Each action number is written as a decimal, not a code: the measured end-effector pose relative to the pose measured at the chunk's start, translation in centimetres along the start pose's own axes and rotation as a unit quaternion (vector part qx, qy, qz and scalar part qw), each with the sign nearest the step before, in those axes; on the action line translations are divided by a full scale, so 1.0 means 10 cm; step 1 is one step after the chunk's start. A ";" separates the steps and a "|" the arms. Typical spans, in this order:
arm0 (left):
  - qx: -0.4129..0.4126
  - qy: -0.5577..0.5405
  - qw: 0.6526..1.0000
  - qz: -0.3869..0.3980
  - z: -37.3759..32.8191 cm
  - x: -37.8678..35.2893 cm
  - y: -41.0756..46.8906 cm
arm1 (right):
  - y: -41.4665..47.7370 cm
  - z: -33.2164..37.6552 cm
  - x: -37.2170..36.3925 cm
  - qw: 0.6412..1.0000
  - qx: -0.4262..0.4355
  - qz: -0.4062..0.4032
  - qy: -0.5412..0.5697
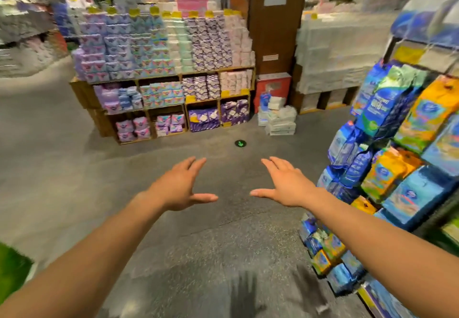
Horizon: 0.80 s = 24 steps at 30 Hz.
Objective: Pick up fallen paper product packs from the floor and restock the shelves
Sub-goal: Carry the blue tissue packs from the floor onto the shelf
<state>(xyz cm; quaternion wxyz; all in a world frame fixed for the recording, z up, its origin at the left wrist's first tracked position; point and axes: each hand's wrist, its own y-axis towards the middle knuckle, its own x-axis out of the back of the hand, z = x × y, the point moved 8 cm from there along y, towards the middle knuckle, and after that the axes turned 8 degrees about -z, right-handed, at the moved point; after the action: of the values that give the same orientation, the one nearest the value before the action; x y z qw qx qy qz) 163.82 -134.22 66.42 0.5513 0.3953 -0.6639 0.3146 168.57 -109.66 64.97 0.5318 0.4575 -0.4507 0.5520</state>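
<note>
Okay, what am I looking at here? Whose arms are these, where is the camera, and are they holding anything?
There is no machine: a person wears one wide-angle camera on the head, looking forward and down, so the arms are their own. The left hand and right hand reach out over the grey speckled floor, fingers straight, holding nothing. Ahead stands a wooden shelf unit of purple, blue and pink packs. Beside it, a pile of mostly white packs sits on the floor by a brown pillar. On the right are rows of blue and orange packs.
</note>
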 end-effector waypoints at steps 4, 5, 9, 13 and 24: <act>-0.052 0.012 0.998 0.024 -0.04 -0.28 1.48 | 1.04 -0.73 -0.07 0.999 -0.046 -0.003 0.004; -0.061 0.017 0.998 0.031 -0.06 -0.35 1.84 | 1.32 -0.92 -0.08 0.999 -0.052 -0.005 0.005; -0.061 0.011 0.996 0.059 -0.06 -0.44 3.22 | 2.55 -1.58 0.04 0.998 -0.061 -0.001 0.005; -0.051 -0.005 0.997 0.063 0.06 -0.30 4.51 | 3.75 -2.12 0.28 0.998 -0.061 0.012 0.006; -0.064 -0.037 0.995 0.060 0.64 -0.49 8.12 | 7.15 -3.41 0.23 0.997 -0.074 0.032 0.019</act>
<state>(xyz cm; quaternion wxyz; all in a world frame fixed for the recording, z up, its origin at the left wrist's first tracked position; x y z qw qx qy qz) 90.31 -99.03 61.88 0.5302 0.3300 -0.7255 0.2892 96.24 -77.71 60.48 0.5550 0.3915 -0.4943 0.5426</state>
